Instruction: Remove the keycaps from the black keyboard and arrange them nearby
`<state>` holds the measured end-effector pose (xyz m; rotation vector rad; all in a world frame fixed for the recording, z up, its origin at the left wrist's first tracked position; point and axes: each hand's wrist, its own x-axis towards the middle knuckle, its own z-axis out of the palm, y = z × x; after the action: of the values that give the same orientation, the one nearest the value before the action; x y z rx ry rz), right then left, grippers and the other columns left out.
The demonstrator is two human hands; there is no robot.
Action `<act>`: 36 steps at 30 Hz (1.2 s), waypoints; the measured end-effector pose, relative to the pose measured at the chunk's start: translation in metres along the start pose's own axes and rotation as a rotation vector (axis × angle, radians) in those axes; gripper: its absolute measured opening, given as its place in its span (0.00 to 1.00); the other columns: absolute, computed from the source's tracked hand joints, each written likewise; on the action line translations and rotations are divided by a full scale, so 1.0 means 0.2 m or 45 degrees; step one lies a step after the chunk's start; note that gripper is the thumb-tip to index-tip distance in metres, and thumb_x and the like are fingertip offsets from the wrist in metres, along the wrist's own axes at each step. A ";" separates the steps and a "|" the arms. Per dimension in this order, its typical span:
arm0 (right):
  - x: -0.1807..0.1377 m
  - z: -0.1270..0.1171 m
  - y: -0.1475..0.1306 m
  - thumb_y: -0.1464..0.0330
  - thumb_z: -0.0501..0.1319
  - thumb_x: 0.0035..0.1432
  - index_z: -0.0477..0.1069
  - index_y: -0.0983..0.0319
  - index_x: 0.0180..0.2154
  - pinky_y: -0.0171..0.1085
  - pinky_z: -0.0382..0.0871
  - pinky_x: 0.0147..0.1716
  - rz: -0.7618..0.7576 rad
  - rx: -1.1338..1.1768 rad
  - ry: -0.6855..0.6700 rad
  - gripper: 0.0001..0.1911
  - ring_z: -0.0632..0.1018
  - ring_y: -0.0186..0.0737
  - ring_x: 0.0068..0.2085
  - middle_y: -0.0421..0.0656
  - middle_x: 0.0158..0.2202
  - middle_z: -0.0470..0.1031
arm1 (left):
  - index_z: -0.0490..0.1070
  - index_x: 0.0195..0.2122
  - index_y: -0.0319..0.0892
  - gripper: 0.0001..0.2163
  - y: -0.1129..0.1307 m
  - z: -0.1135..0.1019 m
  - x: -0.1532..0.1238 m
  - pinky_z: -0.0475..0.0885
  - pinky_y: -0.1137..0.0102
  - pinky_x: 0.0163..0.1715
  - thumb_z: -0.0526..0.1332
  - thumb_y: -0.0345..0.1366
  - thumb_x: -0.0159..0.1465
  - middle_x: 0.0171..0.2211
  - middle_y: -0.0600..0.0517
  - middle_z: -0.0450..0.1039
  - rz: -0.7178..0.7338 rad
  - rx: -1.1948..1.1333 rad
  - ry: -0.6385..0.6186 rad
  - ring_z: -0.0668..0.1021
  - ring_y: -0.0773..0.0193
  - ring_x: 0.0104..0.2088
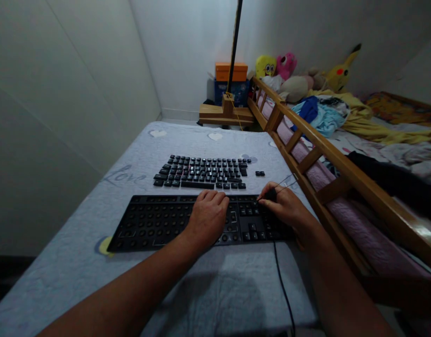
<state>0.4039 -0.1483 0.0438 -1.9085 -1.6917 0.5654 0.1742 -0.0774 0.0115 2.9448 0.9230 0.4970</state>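
A black keyboard [159, 222] lies across the cloth, its left and middle keys taken off so that bare switch mounts show. My left hand [210, 213] rests over its middle, fingers side by side and bent onto the far edge, gripping it; the thumb is hidden. With its fingers closed, my right hand [283, 206] holds a wire keycap puller [270, 194] with a black handle. One end of the puller points down at the top row of the right-hand keys, and its wires stick out to the upper right. Keys remain around the arrow cluster [253, 233].
Behind the keyboard, loose keycaps [204, 171] lie in keyboard order, with two small keycaps [259, 173] apart at their right. A cable [283, 285] runs toward me. The wooden bed rail [320, 154] borders the right side. Boxes [231, 71] stand beyond a wooden stand [227, 111].
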 end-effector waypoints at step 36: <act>-0.10 0.13 -0.19 0.74 0.58 0.57 0.66 0.59 0.33 0.39 0.68 0.39 -0.379 0.162 0.195 0.04 0.74 0.40 0.37 0.42 0.34 0.73 | 0.76 0.37 0.44 0.04 0.03 -0.02 -0.02 0.61 0.53 0.57 0.64 0.35 0.62 0.38 0.51 0.79 -0.023 -0.463 0.269 0.77 0.58 0.42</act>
<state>0.3558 -0.1621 0.0473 -1.5340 -1.7518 0.3896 0.1732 -0.0845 0.0158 2.5898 0.7744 0.8846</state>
